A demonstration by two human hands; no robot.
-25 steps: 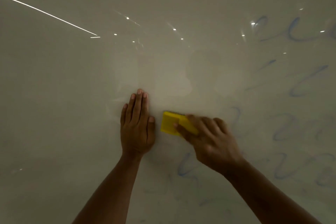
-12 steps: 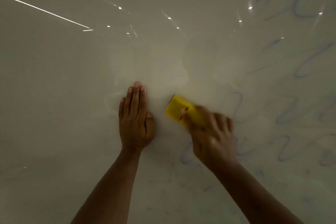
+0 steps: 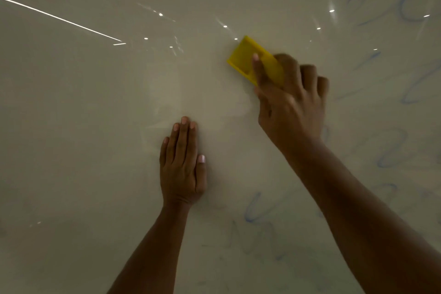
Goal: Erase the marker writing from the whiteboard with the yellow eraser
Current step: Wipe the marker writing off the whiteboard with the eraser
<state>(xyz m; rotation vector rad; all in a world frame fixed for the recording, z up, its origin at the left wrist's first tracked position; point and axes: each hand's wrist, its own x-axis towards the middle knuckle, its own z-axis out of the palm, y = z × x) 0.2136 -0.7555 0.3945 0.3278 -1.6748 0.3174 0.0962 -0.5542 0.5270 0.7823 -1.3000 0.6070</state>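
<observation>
The right hand (image 3: 290, 105) grips the eraser (image 3: 253, 61) flat on the whiteboard (image 3: 71, 126), above the flat, empty left hand (image 3: 182, 167); blue writing (image 3: 257, 212) remains lower right, so firm overlapping strokes should serve there

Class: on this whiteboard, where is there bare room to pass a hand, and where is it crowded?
Bare: the wide stretch of whiteboard left of the left hand, and the wiped patch between that hand and the eraser. Crowded: blue writing fills the right side beyond the right hand, and more runs below, between the forearms.
</observation>
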